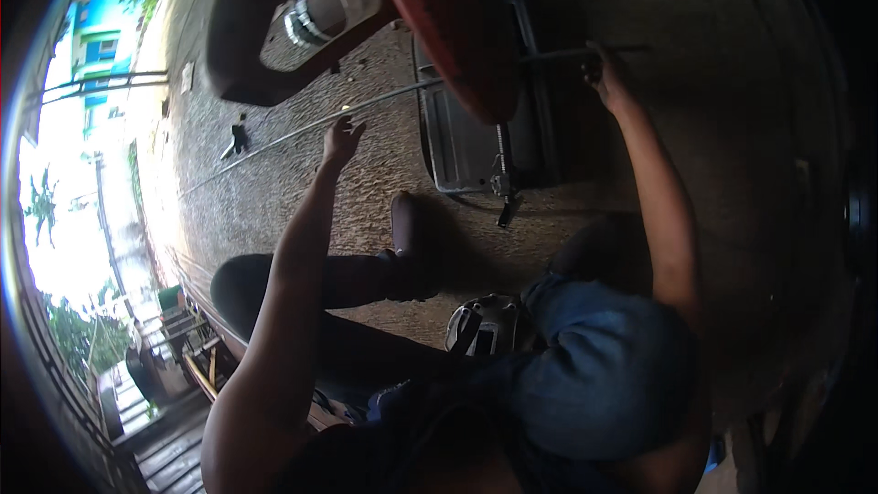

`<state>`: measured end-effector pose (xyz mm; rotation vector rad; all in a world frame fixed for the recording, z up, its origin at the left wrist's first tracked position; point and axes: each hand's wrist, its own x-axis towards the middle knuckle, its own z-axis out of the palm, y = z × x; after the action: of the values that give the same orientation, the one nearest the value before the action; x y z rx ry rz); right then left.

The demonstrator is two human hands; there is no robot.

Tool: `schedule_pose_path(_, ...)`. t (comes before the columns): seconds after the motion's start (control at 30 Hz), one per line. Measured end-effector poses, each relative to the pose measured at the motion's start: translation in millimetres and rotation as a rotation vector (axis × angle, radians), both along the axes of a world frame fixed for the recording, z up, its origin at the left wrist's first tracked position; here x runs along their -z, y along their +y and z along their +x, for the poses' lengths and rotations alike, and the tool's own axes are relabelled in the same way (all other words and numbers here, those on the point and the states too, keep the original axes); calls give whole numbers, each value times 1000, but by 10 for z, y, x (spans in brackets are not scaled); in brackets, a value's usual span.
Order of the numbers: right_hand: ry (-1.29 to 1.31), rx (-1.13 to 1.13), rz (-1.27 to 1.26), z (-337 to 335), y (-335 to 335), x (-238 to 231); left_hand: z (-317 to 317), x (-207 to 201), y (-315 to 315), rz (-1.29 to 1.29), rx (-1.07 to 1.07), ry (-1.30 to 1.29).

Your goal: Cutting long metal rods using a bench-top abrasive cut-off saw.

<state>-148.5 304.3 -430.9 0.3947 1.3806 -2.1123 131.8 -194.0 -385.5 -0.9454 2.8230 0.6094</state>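
A long thin metal rod runs across in front of me, slanting from the lower left up to the right over the grey base of a cut-off saw. The saw's red guard hangs above the rod and hides part of it. My right hand is closed round the rod to the right of the base. My left hand hovers just on the near side of the rod, fingers apart and holding nothing. A clamp screw sticks out toward me from the base.
The saw's large dark handle frame juts out at upper left. A small black object lies on the rough concrete floor beside the rod's left part. Between my legs sits a grey and black object. Bright open surroundings show at far left.
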Motion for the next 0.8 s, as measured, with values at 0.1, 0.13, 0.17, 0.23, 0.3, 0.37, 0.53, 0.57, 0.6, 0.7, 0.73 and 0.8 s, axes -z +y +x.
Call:
schedule_pose_path(0.1, -11, 188, -11, -90, -60, 198, 235, 93, 185, -12, -173, -100)
schedule_pose_path(0.13, -17, 258, -58, -105, -78, 245, 306, 81, 255, 7, -199, -92)
schedule_pose_path(0.17, -5, 230, -38, -125, -71, 289, 394, 78, 314, 30, -220, -87)
schedule_pose_path(0.23, 1, 219, -1, -153, -39, 392, 568, 4, 418, 119, -221, -58)
schedule_pose_path(0.3, 363, 77, 336, -418, 469, 764, 625, -10, 499, 117, -180, -33)
schedule_pose_path(0.37, 495, 24, 467, -867, 1364, 990, 620, 77, 530, 245, -125, 30)
schedule_pose_path(0.53, 438, -44, 388, -965, 1496, 1043, 1027, 140, 253, 198, -216, -16)
schedule_pose_path(0.57, 496, -85, 448, -958, 1574, 1018, 1033, 177, 270, 201, -202, 26)
schedule_pose_path(0.6, 554, -126, 509, -962, 1617, 1009, 1040, 209, 281, 203, -187, 68)
schedule_pose_path(0.7, 729, -251, 692, -973, 1604, 1058, 1043, 254, 331, 246, -235, 100)
schedule_pose_path(0.73, 790, -295, 754, -953, 1610, 1075, 988, 253, 353, 255, -237, 104)
schedule_pose_path(0.8, 895, -395, 877, -925, 1650, 1091, 909, 204, 433, 267, -210, 58)
